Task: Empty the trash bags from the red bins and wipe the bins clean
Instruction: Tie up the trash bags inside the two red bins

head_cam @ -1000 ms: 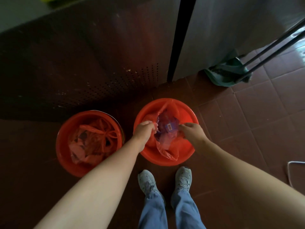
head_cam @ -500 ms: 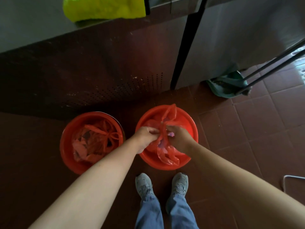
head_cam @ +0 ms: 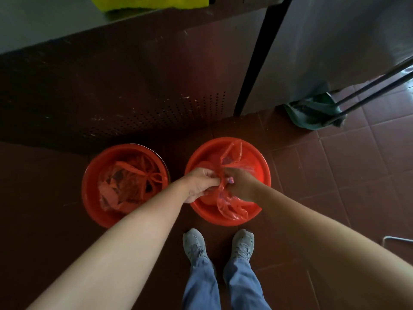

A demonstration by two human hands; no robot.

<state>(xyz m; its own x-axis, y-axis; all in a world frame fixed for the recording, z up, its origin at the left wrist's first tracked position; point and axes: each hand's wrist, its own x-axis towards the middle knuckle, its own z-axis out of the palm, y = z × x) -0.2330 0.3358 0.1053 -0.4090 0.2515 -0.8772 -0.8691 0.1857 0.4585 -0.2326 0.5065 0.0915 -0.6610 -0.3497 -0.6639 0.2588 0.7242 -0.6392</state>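
– Left grip [head_cam: 201, 184] and right grip [head_cam: 242, 186] are both curled tight on the bag [head_cam: 232, 208]. They pinch its top edges together over the middle of the right bin [head_cam: 260, 162].
– Where is the bag now?
– Inside that bin. One bit sticks up at the back and one bit hangs over the front rim.
– Is it heavy?
– I think not. It is thin, soft plastic and it looks limp. I can see only a small purple thing [head_cam: 230, 180] in it, by the fingers.
– Can it rip?
– Maybe. Thin plastic can stretch and tear if you yank it. It is smooth, so it can slip too.
– So where should you hold it?
– At the bunched top, where lots of plastic is squeezed together. That part is thickest. Then lift straight up so nothing spills.
– What about the other one?
– The left bin [head_cam: 89, 186] holds the left bag [head_cam: 131, 186], and its top looks tied in a knot. The knot would make a good handle.
– And the bins?
– They look hard, smooth and light to tip. The yellow cloth [head_cam: 149, 2] up on the surface [head_cam: 44, 23] may do for wiping, but that is a guess.
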